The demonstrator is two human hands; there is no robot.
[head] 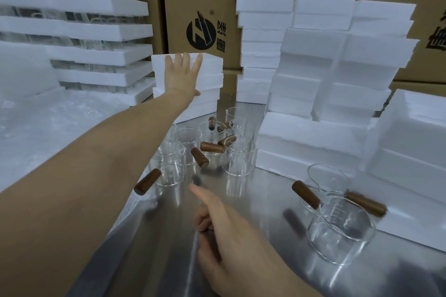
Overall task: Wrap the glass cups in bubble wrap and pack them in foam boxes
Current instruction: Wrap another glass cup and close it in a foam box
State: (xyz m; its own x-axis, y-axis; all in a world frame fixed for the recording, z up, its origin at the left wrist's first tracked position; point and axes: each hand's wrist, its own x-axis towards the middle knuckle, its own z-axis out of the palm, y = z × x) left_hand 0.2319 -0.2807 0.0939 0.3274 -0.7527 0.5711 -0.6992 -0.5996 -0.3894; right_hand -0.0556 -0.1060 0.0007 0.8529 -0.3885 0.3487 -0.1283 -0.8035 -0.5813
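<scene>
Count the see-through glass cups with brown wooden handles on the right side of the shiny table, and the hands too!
Clear glass cups with brown wooden handles, right side: 2, the near cup and the far cup.
Bare hands: 2, the left hand on the white foam box stack and the right hand.
Total: 4.

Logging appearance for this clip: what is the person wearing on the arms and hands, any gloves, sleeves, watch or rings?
Nothing worn shows. The left hand and right hand are ungloved, with no rings visible. The left forearm and right forearm are bare to the frame edge: no sleeve, watch or wristband in view.
</scene>
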